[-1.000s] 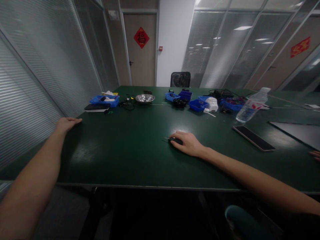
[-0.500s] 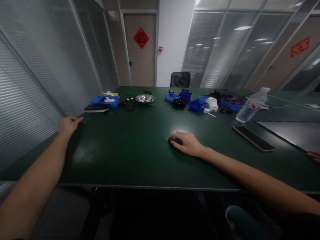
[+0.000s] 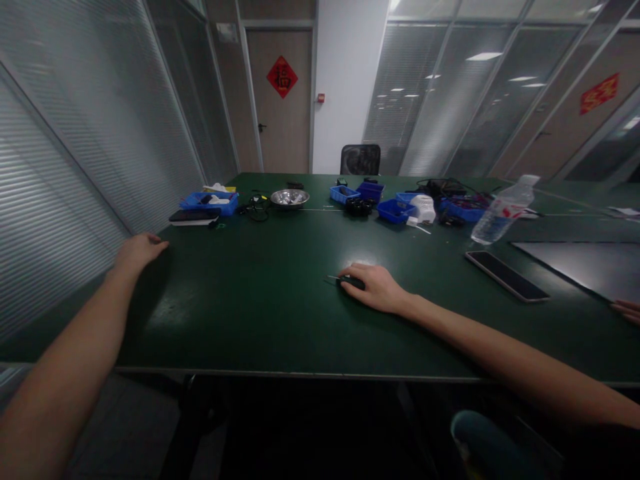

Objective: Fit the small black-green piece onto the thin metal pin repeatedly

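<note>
My right hand (image 3: 375, 287) rests on the green table (image 3: 250, 300), its fingers wrapped round a small screwdriver (image 3: 352, 281). The screwdriver has a dark handle, and its thin metal shaft points left, low over the tabletop. Out at the table's left side is my left hand (image 3: 143, 250), fingers forward and slightly apart, with nothing visible in them. Closest to it are a dark notebook (image 3: 195, 216) and a blue tray (image 3: 227, 205) of small items, both beyond its fingertips.
Farther back stand a metal bowl (image 3: 290, 198), black cables (image 3: 257, 208), several blue bins (image 3: 395, 211) and a white device (image 3: 425, 209). To the right are a phone (image 3: 506, 276), a tilted plastic bottle (image 3: 505, 210) and a dark panel (image 3: 590, 263). Another person's hand (image 3: 627, 311) shows at the right edge.
My left hand has shifted slightly, and its thumb and fingers look a little farther apart. My right hand and the screwdriver have stayed nearly still.
</note>
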Available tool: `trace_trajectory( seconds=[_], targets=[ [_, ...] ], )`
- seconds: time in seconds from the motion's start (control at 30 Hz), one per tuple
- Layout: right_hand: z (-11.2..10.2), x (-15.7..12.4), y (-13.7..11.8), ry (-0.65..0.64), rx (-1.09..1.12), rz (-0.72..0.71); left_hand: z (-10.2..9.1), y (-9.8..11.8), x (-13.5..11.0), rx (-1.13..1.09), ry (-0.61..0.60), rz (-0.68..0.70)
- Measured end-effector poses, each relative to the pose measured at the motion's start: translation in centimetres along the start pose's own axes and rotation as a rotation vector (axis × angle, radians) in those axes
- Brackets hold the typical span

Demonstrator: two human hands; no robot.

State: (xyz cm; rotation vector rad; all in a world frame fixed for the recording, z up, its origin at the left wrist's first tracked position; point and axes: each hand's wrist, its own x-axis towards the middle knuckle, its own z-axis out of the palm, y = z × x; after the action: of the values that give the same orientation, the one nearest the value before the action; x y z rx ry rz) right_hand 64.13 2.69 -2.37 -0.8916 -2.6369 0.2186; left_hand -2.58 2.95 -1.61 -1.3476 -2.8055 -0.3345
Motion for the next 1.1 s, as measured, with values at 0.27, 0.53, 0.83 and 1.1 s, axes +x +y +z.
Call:
trace_trajectory(
  seconds=[0.27, 0.53, 0.83, 1.1],
  targets=[
    [0.1, 0.0, 0.2, 0.003, 0.008, -0.009, 0.5, 1.5, -0.3, -0.116, -0.019, 0.110],
    [0.1, 0.0, -0.1, 0.005, 0.002, -0.001, 1.9, 9.3, -4.8, -0.392, -0.186, 0.418],
    [0.2, -0.1, -0.1, 0.021, 0.028, -0.089, 3.1, 23.8, -22.0, -0.677, -0.519, 1.138],
    [0.0, -0.4, -0.3, 0.062, 0.051, -0.129, 3.6, 26.9, -26.7, -0.695, -0.429, 1.241]
  ],
)
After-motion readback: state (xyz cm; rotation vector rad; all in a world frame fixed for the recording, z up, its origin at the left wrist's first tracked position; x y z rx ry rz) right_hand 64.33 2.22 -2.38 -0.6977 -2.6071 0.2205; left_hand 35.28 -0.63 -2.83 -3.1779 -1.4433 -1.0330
